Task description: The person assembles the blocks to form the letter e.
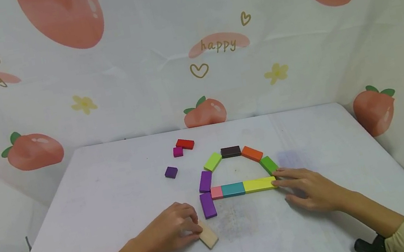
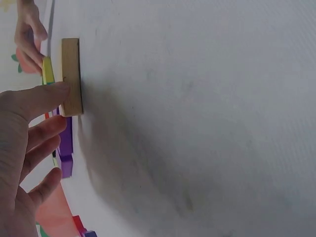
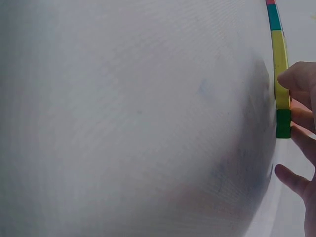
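My left hand (image 1: 175, 228) pinches one end of a plain wooden block (image 1: 207, 235), which lies slanted in front of the arch. The thumb presses its near face in the left wrist view. My right hand (image 1: 310, 188) reaches in from the right with loosely extended fingers. Its fingertips touch the right end of the yellow block (image 1: 259, 184) and the lower end of the green block (image 1: 269, 165). A teal block (image 1: 232, 190) and a pink block (image 1: 216, 193) continue that row leftward. Two purple blocks (image 1: 208, 205) stand end to end on the left side.
Lime (image 1: 213, 162), black (image 1: 231, 152) and orange (image 1: 252, 153) blocks curve over the top of the arch. Behind it on the left lie a red block (image 1: 185, 143), a magenta block (image 1: 177, 152) and a dark purple block (image 1: 171, 172) on the white table (image 1: 117, 195).
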A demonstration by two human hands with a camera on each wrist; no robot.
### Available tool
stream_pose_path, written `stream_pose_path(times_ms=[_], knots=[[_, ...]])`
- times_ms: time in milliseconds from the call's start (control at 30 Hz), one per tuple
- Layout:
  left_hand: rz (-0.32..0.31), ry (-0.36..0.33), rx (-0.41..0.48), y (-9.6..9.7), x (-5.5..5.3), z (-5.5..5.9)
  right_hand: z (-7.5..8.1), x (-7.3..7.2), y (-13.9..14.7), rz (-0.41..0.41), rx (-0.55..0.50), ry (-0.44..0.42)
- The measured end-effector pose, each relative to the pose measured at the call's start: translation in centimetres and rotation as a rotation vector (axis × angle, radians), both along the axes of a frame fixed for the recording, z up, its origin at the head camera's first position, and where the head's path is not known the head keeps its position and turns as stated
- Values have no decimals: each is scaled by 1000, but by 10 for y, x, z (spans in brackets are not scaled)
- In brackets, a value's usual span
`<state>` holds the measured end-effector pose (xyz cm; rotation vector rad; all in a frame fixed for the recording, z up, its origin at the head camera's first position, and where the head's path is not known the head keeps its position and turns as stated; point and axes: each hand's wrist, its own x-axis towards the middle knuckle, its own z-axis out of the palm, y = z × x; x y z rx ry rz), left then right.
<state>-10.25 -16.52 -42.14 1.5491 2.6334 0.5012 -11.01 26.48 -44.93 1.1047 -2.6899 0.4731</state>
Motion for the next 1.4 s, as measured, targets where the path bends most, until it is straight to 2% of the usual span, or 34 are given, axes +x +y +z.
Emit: stream_pose_path(times_ms=[200, 400, 567, 833, 1067, 1400], knots=[[-54, 55, 18, 8, 3, -1, 0, 0, 0, -2, 4, -2], [-61, 82, 12, 16, 6, -6, 0, -1, 0, 2, -3, -4], [-87, 142, 20, 25, 5, -9, -1, -1, 0, 4, -9, 2], [-111, 205, 9, 36, 5, -9, -2, -1, 0, 9, -11, 12], [-108, 169, -24, 42, 3, -8, -2, -1, 0, 13, -10, 13], [-87, 118, -14, 46, 0, -8, -2, -1, 0, 7, -9, 9]])
